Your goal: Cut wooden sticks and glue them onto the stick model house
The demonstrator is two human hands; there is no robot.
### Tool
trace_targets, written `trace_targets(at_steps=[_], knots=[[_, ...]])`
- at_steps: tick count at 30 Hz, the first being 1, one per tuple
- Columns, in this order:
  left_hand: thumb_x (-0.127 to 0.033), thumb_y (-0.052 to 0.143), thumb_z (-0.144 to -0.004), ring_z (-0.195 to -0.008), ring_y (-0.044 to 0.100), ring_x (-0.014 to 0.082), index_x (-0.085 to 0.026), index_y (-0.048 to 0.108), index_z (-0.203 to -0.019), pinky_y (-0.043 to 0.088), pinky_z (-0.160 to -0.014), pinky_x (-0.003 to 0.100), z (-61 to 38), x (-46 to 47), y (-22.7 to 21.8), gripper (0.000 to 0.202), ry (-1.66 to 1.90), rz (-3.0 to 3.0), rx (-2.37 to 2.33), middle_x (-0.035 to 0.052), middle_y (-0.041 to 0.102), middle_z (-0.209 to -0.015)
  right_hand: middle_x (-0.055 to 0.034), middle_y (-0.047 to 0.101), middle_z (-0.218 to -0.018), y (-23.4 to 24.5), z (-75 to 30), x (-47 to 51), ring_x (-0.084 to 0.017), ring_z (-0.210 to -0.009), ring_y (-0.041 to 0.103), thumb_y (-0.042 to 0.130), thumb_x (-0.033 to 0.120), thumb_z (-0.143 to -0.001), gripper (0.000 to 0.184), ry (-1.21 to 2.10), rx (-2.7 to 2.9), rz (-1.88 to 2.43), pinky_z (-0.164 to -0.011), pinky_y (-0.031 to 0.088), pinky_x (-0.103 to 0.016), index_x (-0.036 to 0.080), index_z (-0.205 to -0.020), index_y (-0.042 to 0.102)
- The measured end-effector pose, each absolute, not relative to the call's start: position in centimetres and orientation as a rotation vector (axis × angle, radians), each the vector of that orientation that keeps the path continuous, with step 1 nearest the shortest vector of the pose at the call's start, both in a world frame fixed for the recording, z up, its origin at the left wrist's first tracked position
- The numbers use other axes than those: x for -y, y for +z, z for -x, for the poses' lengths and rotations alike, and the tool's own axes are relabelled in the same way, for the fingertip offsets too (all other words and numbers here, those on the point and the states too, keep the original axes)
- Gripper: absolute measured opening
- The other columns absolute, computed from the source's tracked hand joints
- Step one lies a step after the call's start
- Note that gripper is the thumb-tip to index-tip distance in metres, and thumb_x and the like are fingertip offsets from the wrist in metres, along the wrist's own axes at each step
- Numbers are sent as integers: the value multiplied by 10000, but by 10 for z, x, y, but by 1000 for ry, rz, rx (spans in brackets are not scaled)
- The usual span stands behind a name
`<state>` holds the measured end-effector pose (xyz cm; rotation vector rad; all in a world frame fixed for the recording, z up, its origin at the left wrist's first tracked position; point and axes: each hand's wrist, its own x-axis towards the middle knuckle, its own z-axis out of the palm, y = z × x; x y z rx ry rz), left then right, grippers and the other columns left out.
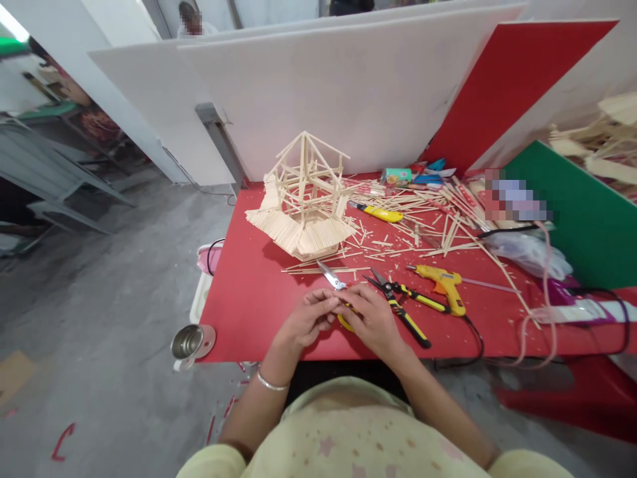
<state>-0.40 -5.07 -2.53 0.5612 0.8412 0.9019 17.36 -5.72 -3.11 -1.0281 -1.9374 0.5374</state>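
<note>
My left hand (pixel 314 315) and my right hand (pixel 369 315) meet near the table's front edge, fingertips pinched together. Anything between the fingers is too small or hidden to make out. A pair of scissors (pixel 330 273) shows its silver blades beyond my fingers and a yellow handle below them; I cannot tell whether it is held or lies underneath. Straight ahead stands a pavilion-like model (pixel 307 206) of thin wooden sticks, with an open pointed frame and a slatted skirt. Right of my right hand lie yellow-and-black pliers (pixel 402 311), handles spread.
A yellow glue gun (pixel 444 287) with a cord lies at right. Behind it are a yellow cutter knife (pixel 382 213), scattered wooden sticks (pixel 438 206) and a plastic bag (pixel 530 252). A metal mug (pixel 193 342) sits at the left front corner. White boards (pixel 338 99) stand behind the red table (pixel 249 312).
</note>
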Motion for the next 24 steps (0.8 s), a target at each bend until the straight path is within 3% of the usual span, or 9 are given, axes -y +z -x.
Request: trace_targets(at_steps=[5, 9, 14, 19, 24], knots=[[-474, 910, -665, -413, 468, 36, -129, 646, -808, 276, -375, 153, -4, 51, -25, 457, 906, -648, -839, -30, 596, -599, -35, 676, -998, -20, -181, 56, -164, -922, 651, 587, 270, -1002, 298, 778, 1862, 973, -833, 539, -316, 315, -1279, 688], [-544, 884, -671, -396, 464, 35, -125, 625, -757, 311, -386, 168, -10, 50, -25, 500, 899, -718, -878, -12, 621, -613, -19, 693, -905, -13, -184, 52, -153, -843, 663, 608, 263, -988, 184, 904, 1718, 982, -779, 537, -296, 289, -1090, 759], [-615, 779, -771, -360, 436, 54, -157, 551, -715, 297, -365, 175, -17, 50, -25, 515, 911, -782, -852, -36, 546, -505, -7, 693, -822, -12, -185, 47, -156, -784, 646, 653, 277, -958, 113, 891, 1653, 1014, -733, 512, -300, 251, -895, 743], [-581, 781, -792, -372, 436, 48, -153, 550, -713, 302, -380, 171, -21, 48, -25, 492, 980, -757, -816, -35, 547, -511, -8, 695, -827, -13, -183, 46, -155, -798, 642, 642, 282, -967, 134, 836, 1621, 1061, -750, 503, -301, 248, -871, 729], [-480, 839, -769, -419, 487, 43, -120, 658, -852, 328, -412, 164, -15, 47, -24, 411, 967, -731, -794, -2, 638, -622, -12, 682, -832, -13, -181, 44, -151, -777, 641, 643, 295, -965, 151, 802, 1577, 1106, -715, 504, -288, 244, -853, 729]])
